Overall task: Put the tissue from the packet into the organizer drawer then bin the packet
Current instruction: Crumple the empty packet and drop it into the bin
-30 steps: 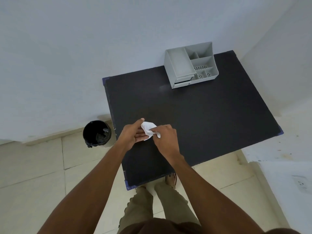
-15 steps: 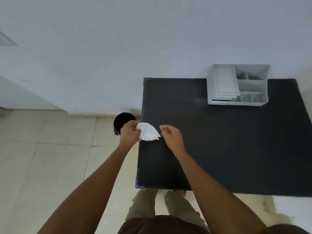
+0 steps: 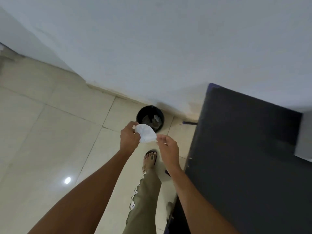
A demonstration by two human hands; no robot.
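Now left hand [image 3: 129, 138] pinches white packet [image 3: 146, 135] above bin [image 3: 150, 118] (black); right hand [image 3: 168, 149] loosely curled, touching its edge.

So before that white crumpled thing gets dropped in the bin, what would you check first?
1. Crumpled white packet held: ok, the left hand has a grip on it.
2. Right hand clear of it: not ok, its fingertips look to touch the packet's edge.
3. Round black bin in view with its mouth open: ok, on the tiled floor beside the dark table.
4. Packet over the bin's mouth: not ok, it overlaps only the near rim.
5. Room in the bin: ok, only a few scraps inside.
6. Packet emptied of tissue: cannot tell.
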